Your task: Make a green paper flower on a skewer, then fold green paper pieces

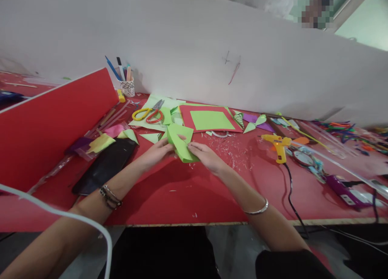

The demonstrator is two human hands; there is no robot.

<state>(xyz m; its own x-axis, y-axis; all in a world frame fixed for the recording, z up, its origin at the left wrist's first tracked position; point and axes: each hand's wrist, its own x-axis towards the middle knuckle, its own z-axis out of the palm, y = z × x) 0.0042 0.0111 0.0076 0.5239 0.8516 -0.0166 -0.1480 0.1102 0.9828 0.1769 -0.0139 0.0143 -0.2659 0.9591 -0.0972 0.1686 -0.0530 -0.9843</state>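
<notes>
Between my two hands, a folded sheet of light green paper (pixel 182 143) is held just above the red table. My left hand (pixel 162 150) grips its left side, some fingers hidden behind the paper. On its lower right part, my right hand (pixel 207 154) pinches the edge with the thumb on top. Just beyond lie scissors (pixel 153 111) with one yellow and one red handle, resting on pale green paper scraps (pixel 145 124). Behind the folded paper, a flat green sheet (pixel 210 120) lies on a red sheet (pixel 188 113).
To the right are a yellow glue gun (pixel 278 145) with a black cord and a purple power strip (pixel 344 192). A black pouch (pixel 106 166) and a red upright panel (pixel 57 129) stand left, near a pen cup (pixel 127 87). A white cable (pixel 69 216) crosses the lower left.
</notes>
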